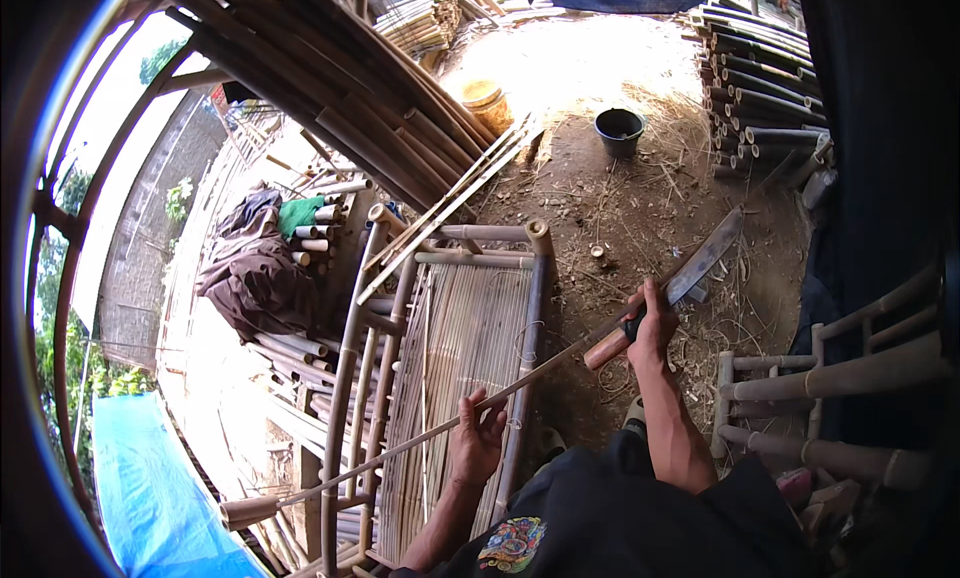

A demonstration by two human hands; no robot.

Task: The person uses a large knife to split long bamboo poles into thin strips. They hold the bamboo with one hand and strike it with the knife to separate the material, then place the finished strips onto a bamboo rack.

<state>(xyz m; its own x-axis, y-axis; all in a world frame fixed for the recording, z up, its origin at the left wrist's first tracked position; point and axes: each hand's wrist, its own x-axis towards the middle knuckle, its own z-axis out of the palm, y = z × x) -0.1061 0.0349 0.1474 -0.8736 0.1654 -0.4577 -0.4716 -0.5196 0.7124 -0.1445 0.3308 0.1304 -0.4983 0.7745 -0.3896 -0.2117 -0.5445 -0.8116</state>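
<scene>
A long thin bamboo strip (400, 446) slants across in front of me, from the lower left up to my right hand. My left hand (476, 443) holds it near the middle between thumb and fingers. My right hand (652, 323) is closed round a machete (712, 250), its wide blade pointing up and to the right and its wooden handle (604, 351) jutting out below. The strip's upper part passes against the right hand and the blade; the exact contact is hidden. Below the strip stands a bamboo bench (455, 328) with a slatted seat.
Dark bamboo poles (340, 88) lean at the upper left. A black bucket (620, 133) and a yellow bucket (487, 106) stand on the littered dirt floor. Cut poles (765, 88) are stacked at the far right, with a bamboo frame (800, 388) nearer. Brown cloth (262, 263) covers poles at left.
</scene>
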